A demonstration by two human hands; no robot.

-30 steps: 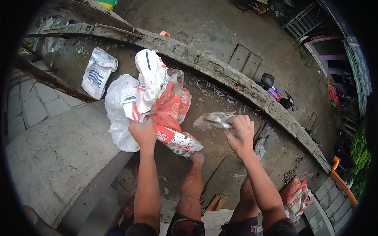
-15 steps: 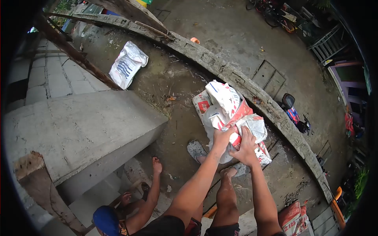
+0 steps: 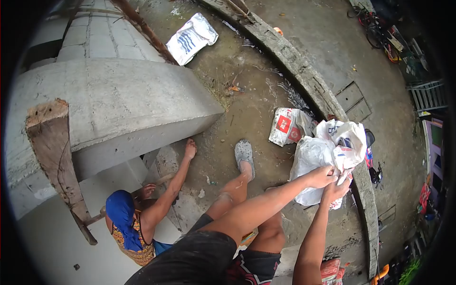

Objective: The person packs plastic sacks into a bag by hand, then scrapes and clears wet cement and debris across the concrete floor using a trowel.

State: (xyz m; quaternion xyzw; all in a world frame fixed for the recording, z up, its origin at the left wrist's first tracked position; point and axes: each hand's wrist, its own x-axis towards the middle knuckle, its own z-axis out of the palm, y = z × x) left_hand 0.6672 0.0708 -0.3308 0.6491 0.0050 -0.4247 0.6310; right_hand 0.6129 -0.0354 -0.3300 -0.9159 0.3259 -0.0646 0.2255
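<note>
My left hand [image 3: 321, 177] is closed on the gathered edge of a crumpled white sack [image 3: 350, 137] with dark print. Close beside it, my right hand [image 3: 336, 190] grips the same sack lower down. The sack bulges up and away from my fingers, near the concrete curb. Behind and under it lies a whitish plastic sack [image 3: 311, 156], partly hidden by my hands and the held sack. A dirty white bag with red print [image 3: 285, 127] rests on the wet ground just beyond.
A co-worker in a blue head covering [image 3: 122, 213] crouches at left, one hand near a concrete slab [image 3: 137, 104]. A rough wooden post [image 3: 54, 152] stands there. Another white sack [image 3: 192, 39] lies farther off. A low concrete curb [image 3: 304, 66] runs along the right.
My hands have moved right with the white sack, pulling it apart from the red-printed bag, which now shows more fully. The whole view has shifted, showing more of the co-worker.
</note>
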